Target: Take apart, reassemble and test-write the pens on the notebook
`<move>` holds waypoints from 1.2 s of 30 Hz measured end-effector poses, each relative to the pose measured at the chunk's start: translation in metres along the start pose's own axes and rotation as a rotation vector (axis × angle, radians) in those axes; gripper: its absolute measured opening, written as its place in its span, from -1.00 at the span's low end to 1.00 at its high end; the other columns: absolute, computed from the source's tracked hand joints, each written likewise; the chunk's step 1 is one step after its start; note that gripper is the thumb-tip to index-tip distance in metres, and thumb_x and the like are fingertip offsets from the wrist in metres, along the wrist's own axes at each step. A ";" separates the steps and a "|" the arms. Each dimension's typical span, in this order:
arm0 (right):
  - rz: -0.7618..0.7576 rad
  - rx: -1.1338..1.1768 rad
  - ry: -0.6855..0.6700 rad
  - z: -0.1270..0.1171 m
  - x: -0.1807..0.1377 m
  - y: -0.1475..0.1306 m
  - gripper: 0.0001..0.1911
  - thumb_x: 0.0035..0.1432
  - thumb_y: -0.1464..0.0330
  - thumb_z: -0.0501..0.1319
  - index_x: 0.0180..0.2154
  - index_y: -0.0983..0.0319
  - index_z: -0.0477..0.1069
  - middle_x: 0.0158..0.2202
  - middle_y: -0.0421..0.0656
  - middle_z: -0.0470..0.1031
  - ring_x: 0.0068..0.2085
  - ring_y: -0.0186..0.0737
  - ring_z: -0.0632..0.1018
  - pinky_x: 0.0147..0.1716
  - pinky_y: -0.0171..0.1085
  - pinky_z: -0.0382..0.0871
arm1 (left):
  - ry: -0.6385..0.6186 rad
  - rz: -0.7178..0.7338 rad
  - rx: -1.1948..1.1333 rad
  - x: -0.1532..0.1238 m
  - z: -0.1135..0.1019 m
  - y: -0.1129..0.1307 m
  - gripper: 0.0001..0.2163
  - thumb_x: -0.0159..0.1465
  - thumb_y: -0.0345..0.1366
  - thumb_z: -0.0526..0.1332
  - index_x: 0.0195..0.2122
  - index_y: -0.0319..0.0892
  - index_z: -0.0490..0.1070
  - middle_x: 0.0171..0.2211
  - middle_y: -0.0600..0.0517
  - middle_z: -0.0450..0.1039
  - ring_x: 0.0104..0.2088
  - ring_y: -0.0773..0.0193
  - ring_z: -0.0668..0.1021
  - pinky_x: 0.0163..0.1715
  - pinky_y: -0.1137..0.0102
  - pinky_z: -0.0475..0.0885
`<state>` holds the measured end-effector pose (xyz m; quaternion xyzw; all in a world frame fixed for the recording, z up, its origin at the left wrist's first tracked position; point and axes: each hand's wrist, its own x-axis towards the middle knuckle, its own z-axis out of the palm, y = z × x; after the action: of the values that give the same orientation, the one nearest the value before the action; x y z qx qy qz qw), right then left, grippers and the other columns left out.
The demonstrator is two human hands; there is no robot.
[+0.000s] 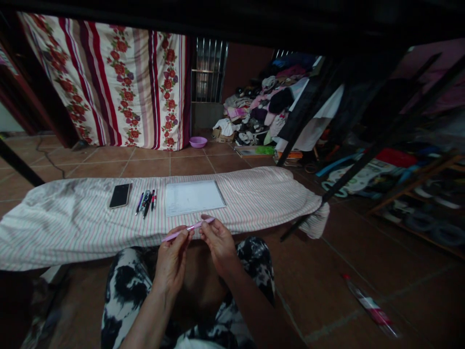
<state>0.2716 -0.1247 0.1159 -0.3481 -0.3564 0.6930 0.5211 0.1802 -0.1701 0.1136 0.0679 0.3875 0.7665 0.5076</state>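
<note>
A slim pink pen [195,226] is held level between my two hands, just over the near edge of the cloth-covered surface. My left hand [173,257] pinches it near the middle, with one end sticking out to the left. My right hand [219,242] has its fingers closed on the right end, partly hiding it. Beyond my hands lies a spiral notebook [194,196] with a pale page facing up. Several pens [146,203] lie in a loose bunch left of the notebook. Further left rests a dark-screened phone [120,195].
A striped cloth [254,194] covers the low surface before my knees. On the tiled floor at right lies a plastic bottle [374,308]. Past the surface are a purple basin [198,142], a heap of clothes [269,104] and a floral curtain [123,87]. Dark metal poles slant on both sides.
</note>
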 end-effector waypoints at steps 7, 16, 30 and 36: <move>-0.004 0.025 0.000 0.001 -0.003 -0.002 -0.65 -0.29 0.23 0.42 -0.39 0.25 0.50 -0.54 -0.25 0.40 -0.47 -0.38 0.35 -0.43 -0.33 0.21 | 0.028 -0.013 0.007 -0.001 0.000 0.003 -0.89 0.04 -0.59 0.25 -0.42 -0.32 0.46 -0.47 0.00 0.50 -0.43 0.41 0.55 -0.35 0.60 0.47; -0.012 -0.047 0.071 0.002 0.006 0.006 -0.59 -0.35 0.10 0.42 -0.56 0.27 0.40 -0.64 -0.30 0.32 -0.56 -0.42 0.28 -0.51 -0.35 0.12 | 0.017 0.008 -0.003 -0.003 0.000 0.001 -0.88 0.01 -0.57 0.29 -0.42 -0.31 0.45 -0.48 0.01 0.50 -0.42 0.40 0.55 -0.34 0.59 0.47; -0.018 0.008 0.035 0.000 0.001 -0.001 -0.62 -0.33 0.16 0.42 -0.45 0.27 0.47 -0.55 -0.25 0.35 -0.48 -0.38 0.31 -0.46 -0.33 0.16 | 0.082 -0.045 -0.007 -0.003 0.005 0.004 -0.87 0.12 -0.65 0.15 -0.42 -0.35 0.43 -0.49 -0.02 0.48 -0.47 0.43 0.54 -0.40 0.60 0.47; -0.044 -0.070 0.080 -0.002 0.007 0.007 -0.59 -0.32 0.08 0.39 -0.58 0.26 0.36 -0.65 -0.31 0.27 -0.56 -0.42 0.24 -0.52 -0.34 0.09 | 0.060 -0.031 -0.006 -0.003 0.003 0.001 -0.87 0.10 -0.64 0.17 -0.41 -0.34 0.44 -0.49 0.00 0.48 -0.45 0.42 0.55 -0.38 0.59 0.47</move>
<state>0.2684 -0.1193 0.1080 -0.3855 -0.3669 0.6540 0.5377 0.1825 -0.1717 0.1171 0.0376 0.4014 0.7614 0.5077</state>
